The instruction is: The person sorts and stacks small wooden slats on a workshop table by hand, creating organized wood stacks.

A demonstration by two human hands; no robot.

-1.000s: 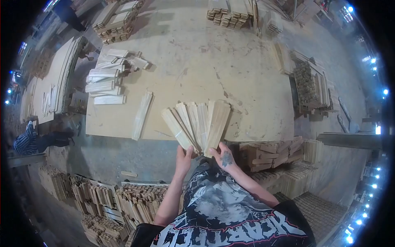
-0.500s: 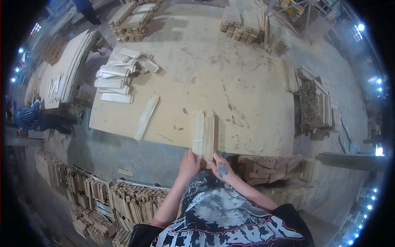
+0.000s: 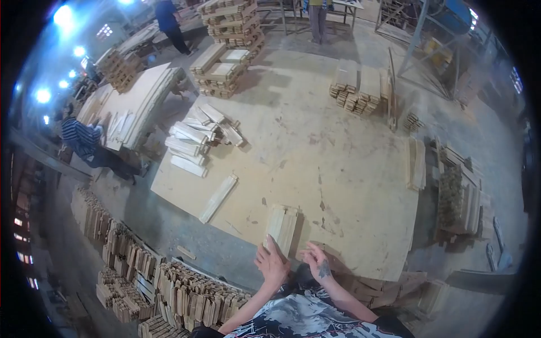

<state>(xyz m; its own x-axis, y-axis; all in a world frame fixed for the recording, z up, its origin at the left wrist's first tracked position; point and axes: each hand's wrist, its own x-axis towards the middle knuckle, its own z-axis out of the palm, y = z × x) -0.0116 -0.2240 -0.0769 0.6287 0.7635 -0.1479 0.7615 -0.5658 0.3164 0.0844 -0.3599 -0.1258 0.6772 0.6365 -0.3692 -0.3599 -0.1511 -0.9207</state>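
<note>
A small stack of pale wooden slats (image 3: 285, 221) lies near the front edge of the large board tabletop (image 3: 355, 208). Over the near end of that stack is my left hand (image 3: 273, 263), fingers apart, with the index finger stretched along the top slats. My right hand (image 3: 316, 260) is just to the right of the stack, separate from it, its fingers loosely extended and nothing visible in them. Left of the stack, one single slat (image 3: 218, 198) lies at an angle. Farther back is a loose pile of slats (image 3: 189, 147).
Stacked slats (image 3: 225, 70) rise at the far left corner, and more bundles (image 3: 356, 87) sit at the far edge. Upright bundles (image 3: 191, 293) stand on the floor at left. A person in a striped top (image 3: 81, 137) is at another table; other people stand farther back.
The view has tilted upward. Both hands were around the near end of the slat stack; now the right hand is off it and the left hand lies over it with fingers spread.
</note>
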